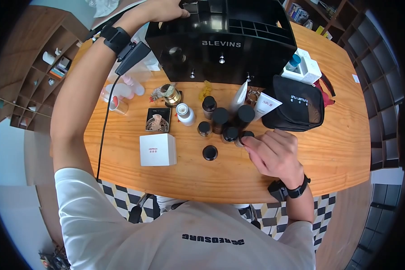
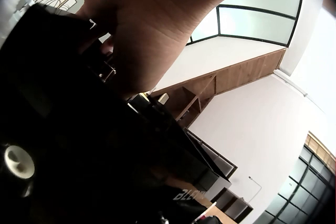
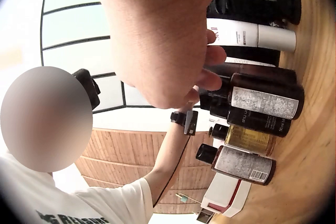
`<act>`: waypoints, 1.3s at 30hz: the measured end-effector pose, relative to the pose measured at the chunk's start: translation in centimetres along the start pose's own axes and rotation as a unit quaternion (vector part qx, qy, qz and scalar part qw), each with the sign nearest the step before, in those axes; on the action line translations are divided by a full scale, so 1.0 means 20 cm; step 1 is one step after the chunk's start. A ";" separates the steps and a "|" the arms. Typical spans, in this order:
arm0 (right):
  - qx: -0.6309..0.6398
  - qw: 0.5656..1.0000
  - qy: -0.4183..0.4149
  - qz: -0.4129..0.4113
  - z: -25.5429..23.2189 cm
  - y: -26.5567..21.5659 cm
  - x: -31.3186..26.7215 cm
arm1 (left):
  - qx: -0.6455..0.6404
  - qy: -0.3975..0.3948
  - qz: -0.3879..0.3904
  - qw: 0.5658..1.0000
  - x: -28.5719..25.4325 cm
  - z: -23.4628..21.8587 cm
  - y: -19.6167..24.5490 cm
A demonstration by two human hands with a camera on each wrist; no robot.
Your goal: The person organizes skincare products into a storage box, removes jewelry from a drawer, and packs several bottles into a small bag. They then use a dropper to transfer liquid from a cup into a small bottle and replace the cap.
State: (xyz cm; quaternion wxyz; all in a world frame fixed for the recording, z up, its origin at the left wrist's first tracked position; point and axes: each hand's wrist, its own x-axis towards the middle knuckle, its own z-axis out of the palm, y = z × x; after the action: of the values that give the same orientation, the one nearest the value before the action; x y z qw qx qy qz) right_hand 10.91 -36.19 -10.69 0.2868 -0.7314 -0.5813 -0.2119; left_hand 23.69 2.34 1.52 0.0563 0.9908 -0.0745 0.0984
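Note:
My right hand (image 1: 276, 153) pinches the black cap of a small dark bottle (image 1: 239, 140) on the table, fingers curled. In the right wrist view that dark brown bottle (image 3: 268, 100) has a grey label, and the hand hides part of its cap. Several other black-capped bottles stand close beside it, with one dark bottle (image 1: 210, 153) a little nearer the front edge. My left hand (image 1: 166, 10) is at the top left of a large black organizer box (image 1: 189, 49) lettered BLEVINS. Its fingertips are hidden in the compartments, so I cannot tell what it holds.
An SK-II tube (image 1: 267, 105) leans behind the bottles, left of a black pouch (image 1: 297, 105). To the left are a white box (image 1: 157, 150), an open jewellery box (image 1: 158, 119), a white bottle (image 1: 185, 115) and a gold-coloured jar (image 1: 171, 95). Pink bottles (image 1: 132, 85) stand farther left.

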 end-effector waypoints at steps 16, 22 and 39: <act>0.001 1.000 0.008 -0.007 0.01 0.00 0.00 | 0.003 0.011 0.008 1.000 0.01 0.02 -0.02; -0.007 1.000 0.005 -0.006 0.02 0.00 0.00 | -0.036 0.018 0.101 0.994 -0.02 0.02 -0.10; -0.006 0.999 0.038 -0.032 0.00 -0.03 -0.01 | -0.082 -0.194 0.036 0.977 -0.84 0.22 0.22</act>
State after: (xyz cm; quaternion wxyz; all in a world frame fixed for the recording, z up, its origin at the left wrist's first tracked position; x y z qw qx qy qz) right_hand 10.26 -36.25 -10.84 0.2970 -0.7054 -0.5922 -0.2521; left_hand 7.50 -0.31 -5.74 0.1181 0.9797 -0.1272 -0.1003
